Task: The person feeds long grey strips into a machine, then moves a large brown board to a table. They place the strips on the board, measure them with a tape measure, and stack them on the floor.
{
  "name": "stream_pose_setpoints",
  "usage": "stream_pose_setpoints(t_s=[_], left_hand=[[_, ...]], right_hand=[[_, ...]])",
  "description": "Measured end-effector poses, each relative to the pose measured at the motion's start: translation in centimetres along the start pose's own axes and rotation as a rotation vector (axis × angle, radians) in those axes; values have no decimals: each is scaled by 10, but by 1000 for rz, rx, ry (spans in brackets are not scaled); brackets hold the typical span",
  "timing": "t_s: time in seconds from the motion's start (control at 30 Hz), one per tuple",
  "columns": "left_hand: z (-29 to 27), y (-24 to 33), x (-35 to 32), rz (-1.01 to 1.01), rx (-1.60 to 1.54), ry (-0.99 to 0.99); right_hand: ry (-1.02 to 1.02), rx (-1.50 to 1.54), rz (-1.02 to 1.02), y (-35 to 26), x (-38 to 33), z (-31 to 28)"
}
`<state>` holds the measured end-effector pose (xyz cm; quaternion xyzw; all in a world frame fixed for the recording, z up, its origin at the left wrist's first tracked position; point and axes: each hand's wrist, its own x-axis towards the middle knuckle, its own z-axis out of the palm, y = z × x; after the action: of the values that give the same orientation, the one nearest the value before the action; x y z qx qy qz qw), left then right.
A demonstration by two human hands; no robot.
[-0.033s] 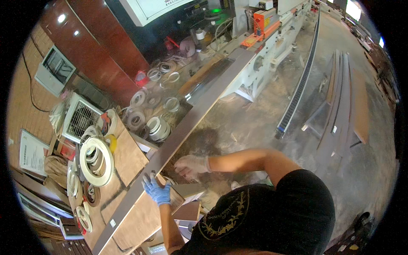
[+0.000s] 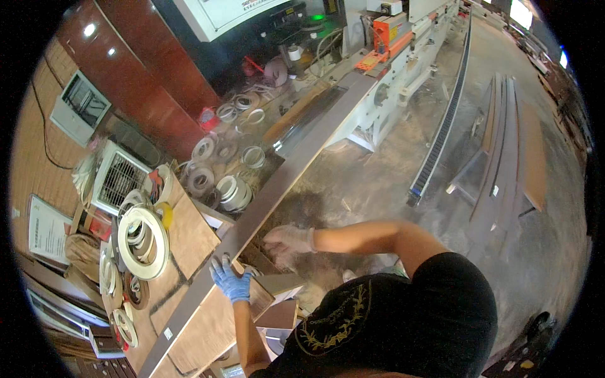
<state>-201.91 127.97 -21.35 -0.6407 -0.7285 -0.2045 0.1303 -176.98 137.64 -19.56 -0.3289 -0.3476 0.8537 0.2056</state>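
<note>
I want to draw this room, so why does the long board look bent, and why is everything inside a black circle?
Head view: the fisheye lens bends the long grey board near the rim and leaves black corners; glare whitens the concrete floor; the left hand in a blue glove looks sharp, the right hand in a pale glove slightly blurred.

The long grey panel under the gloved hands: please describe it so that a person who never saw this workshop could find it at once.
Start at the long machine with the orange unit at the top of the view. The long grey panel runs from it diagonally down to the lower left. The left hand, in a blue glove, lies on its near part; unlike the brown boards beside it, it is narrow, grey and far longer.
</note>
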Motion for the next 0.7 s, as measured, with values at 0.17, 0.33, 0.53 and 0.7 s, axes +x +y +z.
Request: stream_pose_setpoints(t_s=[0.17,0.33,0.53,0.7], left_hand=[[32,-33,55,143,23,-113],[40,-29,85,167,25,-213],[61,-9,120,237,-41,-133],[50,-16,126,143,36,-175]], right_hand=[[188,35,-173,-17,-30,-72],[440,49,-129,-16,-56,-119],[842,-451,-572,-33,-12,-213],[1123,-1305,-126,-136,1,-165]])
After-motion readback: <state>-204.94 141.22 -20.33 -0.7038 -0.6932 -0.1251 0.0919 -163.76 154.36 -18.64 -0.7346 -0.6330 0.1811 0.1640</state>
